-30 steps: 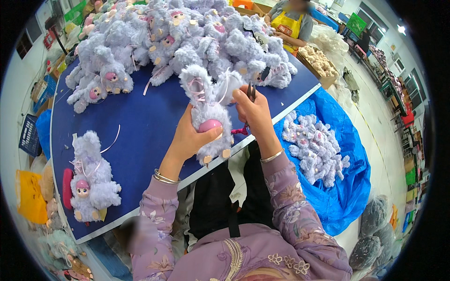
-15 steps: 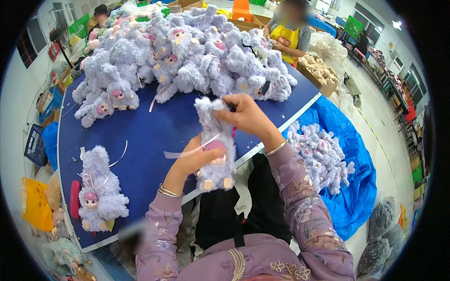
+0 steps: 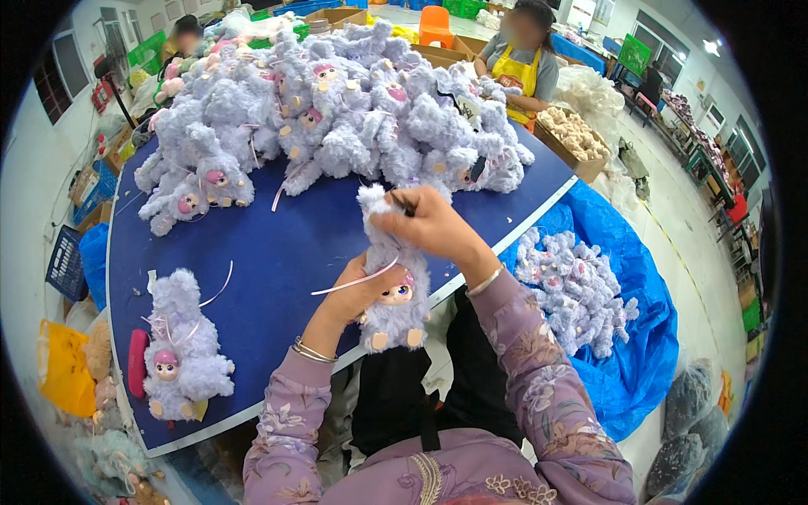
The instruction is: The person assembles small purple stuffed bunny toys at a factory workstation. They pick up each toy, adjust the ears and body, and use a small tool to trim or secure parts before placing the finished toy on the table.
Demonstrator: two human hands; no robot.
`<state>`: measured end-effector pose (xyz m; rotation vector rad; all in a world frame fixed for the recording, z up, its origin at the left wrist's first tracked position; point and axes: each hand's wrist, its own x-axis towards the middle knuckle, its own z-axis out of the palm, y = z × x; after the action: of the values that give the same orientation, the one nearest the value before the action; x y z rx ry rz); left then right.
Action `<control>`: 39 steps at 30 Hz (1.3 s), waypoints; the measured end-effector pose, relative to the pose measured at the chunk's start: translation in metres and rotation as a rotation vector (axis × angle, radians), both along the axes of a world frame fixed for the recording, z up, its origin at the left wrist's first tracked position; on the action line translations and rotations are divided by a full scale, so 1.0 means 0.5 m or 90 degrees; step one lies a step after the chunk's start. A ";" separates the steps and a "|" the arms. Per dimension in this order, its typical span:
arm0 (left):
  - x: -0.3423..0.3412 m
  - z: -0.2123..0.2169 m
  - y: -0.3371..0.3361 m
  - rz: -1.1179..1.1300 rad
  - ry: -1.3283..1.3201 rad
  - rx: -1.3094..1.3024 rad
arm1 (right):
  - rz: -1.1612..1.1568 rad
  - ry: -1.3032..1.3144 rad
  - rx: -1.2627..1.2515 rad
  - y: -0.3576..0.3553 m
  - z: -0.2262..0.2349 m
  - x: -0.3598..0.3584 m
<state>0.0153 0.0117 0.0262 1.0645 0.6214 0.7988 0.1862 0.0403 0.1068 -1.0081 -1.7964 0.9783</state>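
A lilac plush doll (image 3: 396, 324) with a moulded face, pink hair and beige feet hangs upright over the table's near edge. My left hand (image 3: 357, 286) is closed round its middle, just beside the face. A thin pale pink ribbon (image 3: 358, 278) sticks out across that hand. My right hand (image 3: 429, 223) is closed at the doll's long upright ears, its fingers pressed into the fur. Between those fingers is a small dark tool (image 3: 404, 203), mostly hidden, whose kind I cannot make out.
A large heap of similar lilac dolls (image 3: 337, 109) covers the back of the blue table (image 3: 278, 244). More dolls (image 3: 181, 345) lie at the left beside a pink-red case (image 3: 137, 362). On the right, a blue sheet (image 3: 627, 370) holds several dolls. A person in a yellow apron (image 3: 515, 76) is behind the table.
The doll has shifted slightly right and down and turned, so its face shows more. My right hand has moved a little down, and the dark tool now shows between its fingers.
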 end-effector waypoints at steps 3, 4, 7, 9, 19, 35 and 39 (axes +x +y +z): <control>-0.002 0.010 0.001 0.050 0.009 0.048 | -0.184 0.085 -0.159 0.024 0.002 -0.007; -0.001 0.007 -0.002 0.069 0.015 0.063 | -0.207 0.149 -0.156 0.040 -0.015 -0.001; 0.007 0.016 -0.004 0.119 -0.078 0.097 | -0.142 0.311 -0.214 0.020 -0.022 0.031; 0.006 0.013 -0.002 0.151 -0.091 0.097 | -0.162 0.345 -0.194 -0.001 -0.051 0.046; 0.010 0.000 0.014 0.252 -0.067 0.149 | -0.156 0.307 -0.113 -0.142 -0.074 0.025; 0.003 -0.011 0.018 0.276 -0.064 0.074 | 0.286 0.693 0.173 -0.336 0.157 -0.053; 0.003 -0.003 0.015 0.247 -0.127 0.109 | 0.175 0.720 0.140 -0.322 0.154 -0.055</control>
<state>0.0167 0.0190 0.0245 1.0143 0.6042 1.2990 0.1585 -0.1207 0.1837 0.0224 -1.0255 1.1445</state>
